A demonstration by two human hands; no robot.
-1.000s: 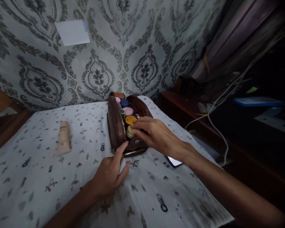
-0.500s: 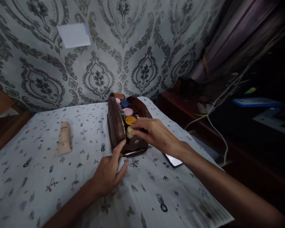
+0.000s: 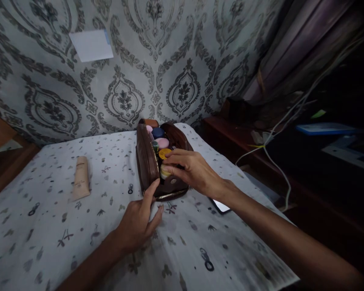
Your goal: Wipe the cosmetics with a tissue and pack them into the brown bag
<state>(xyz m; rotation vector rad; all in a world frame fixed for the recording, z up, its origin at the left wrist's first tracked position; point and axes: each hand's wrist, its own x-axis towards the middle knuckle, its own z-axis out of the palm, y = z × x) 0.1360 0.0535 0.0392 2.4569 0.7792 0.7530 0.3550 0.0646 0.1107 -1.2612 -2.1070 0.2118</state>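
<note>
A brown zip bag (image 3: 147, 161) lies unzipped on the bed, packed with round-lidded containers. Inside it, my right hand (image 3: 197, 169) reaches in from the right, thumb and fingers closed round a small pale-yellow jar (image 3: 165, 173). Just behind that jar is a yellow-orange lid (image 3: 165, 153), partly covered by my fingers. Farther back sit a pink round lid (image 3: 162, 143) and a dark blue one (image 3: 158, 133). My left hand (image 3: 141, 220) rests at the bag's front corner, index finger stretched against the zip edge and thumb held apart.
A beige squeeze tube (image 3: 81, 180) lies on the patterned bedsheet (image 3: 109, 242) to the left. Beneath my right wrist is a phone with a lit screen (image 3: 221, 207). White cables (image 3: 273, 159) hang at the right, beside a dark red wooden ledge (image 3: 218, 135). The patterned wall (image 3: 154, 81) stands behind the bag.
My right fingers have shifted slightly on the pale-yellow jar, and more of its side shows. My left hand stays at the bag's corner. The view has moved very little.
</note>
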